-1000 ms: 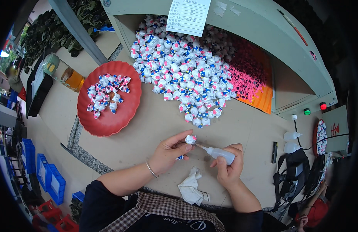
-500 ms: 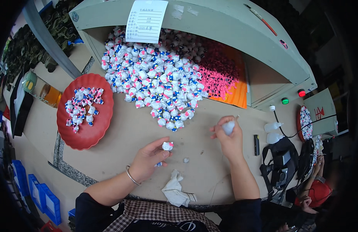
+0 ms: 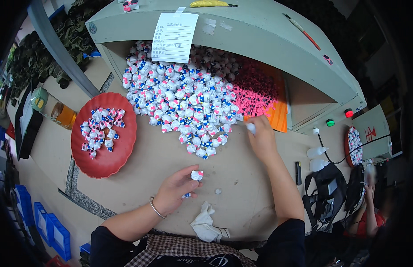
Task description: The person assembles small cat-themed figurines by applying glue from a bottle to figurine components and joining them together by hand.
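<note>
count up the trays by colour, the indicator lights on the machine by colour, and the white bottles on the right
Red tray: 1
Orange tray: 1
Red light: 1
Green light: 1
White bottles: 2
Total: 6

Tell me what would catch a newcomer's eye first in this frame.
The big heap of small white figurines spilling out of the grey-green bin at the top centre, with bright pink pieces beside it on the right. To the left sits a red tray with a few more figurines. Below, the left hand pinches one figurine.
</note>
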{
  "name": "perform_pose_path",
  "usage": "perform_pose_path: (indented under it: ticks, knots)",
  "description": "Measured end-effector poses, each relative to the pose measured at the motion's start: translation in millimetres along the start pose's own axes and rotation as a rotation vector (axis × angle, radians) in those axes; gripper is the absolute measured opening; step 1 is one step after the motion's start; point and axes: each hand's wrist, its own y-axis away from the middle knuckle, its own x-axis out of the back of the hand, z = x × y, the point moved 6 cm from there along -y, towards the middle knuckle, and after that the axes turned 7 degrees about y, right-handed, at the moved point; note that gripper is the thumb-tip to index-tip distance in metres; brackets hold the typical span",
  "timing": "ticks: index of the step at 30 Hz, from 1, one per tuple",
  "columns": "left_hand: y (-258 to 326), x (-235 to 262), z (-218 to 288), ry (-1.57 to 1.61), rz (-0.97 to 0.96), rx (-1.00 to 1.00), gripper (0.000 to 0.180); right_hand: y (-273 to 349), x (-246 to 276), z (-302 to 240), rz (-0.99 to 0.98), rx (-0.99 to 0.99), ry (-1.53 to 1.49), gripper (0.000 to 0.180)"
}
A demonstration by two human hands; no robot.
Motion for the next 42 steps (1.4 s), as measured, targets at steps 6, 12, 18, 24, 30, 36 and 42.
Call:
perform_pose_path:
  ticks: [6,12,18,24,30,36,42]
  knots:
    - [3.3,-11.5,4.2,-0.074,-0.136,0.006,0.038,64.1,9.7,-56.2,-0.281,-0.655,-1.17,0.007]
    - [9.3,-23.0,-2.0,-0.061,-0.242,-0.018,0.035,87.5,8.4,-102.9,-0.361,-0.439,-1.125,0.009]
    - [13.9,-25.5,2.3,-0.124,-0.257,-0.069,0.035,95.9,4.0,-96.5,-0.243,-0.619,-1.072,0.01]
    - [14.8,-23.6,2.3,-0.026,-0.229,-0.086,0.035,101.8,-12.5,-101.9,-0.429,-0.68,-1.357,0.013]
    - [10.8,-23.0,2.8,-0.049,-0.165,-0.016,0.038,100.5,-15.6,-98.0,-0.452,-0.766,-1.522,0.011]
    - [9.1,-14.1,0.7,-0.27,-0.125,-0.074,0.041,93.4,-3.3,-99.8,-0.807,-0.662,-1.399,0.013]
    - [7.7,-16.3,9.8,-0.472,-0.133,-0.228,0.037,97.2,-10.2,-101.1,-0.895,-0.693,-1.176,0.014]
